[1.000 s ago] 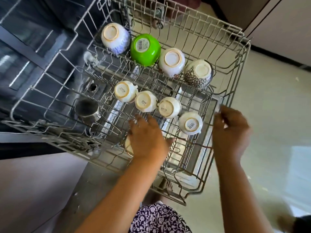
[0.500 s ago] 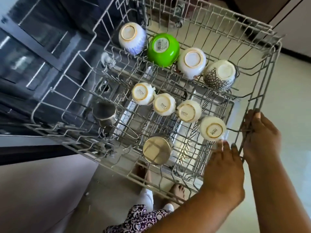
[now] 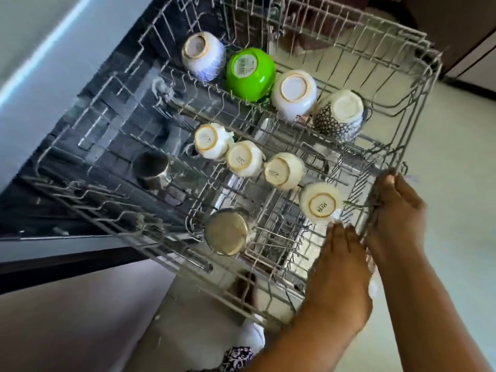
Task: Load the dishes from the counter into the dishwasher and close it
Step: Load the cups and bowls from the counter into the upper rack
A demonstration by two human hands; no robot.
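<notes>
The dishwasher's upper wire rack is pulled out. Upside down in its back row are a white bowl, a green bowl, another white bowl and a patterned bowl. Several white cups sit in front of them, the nearest at the right. Two steel tumblers stand in the rack. My left hand lies over the rack's near right corner, fingers straight, their tips just below the nearest cup. My right hand grips the rack's right rim.
The dark dishwasher tub opens at the left, and its lowered steel door shows through the rack. A pale cabinet front fills the lower left. Light floor lies to the right, and a foot is under the rack.
My left hand has let go of the steel tumbler, left upside down in the rack, and moved right to the near corner. My right hand stays on the rim.
</notes>
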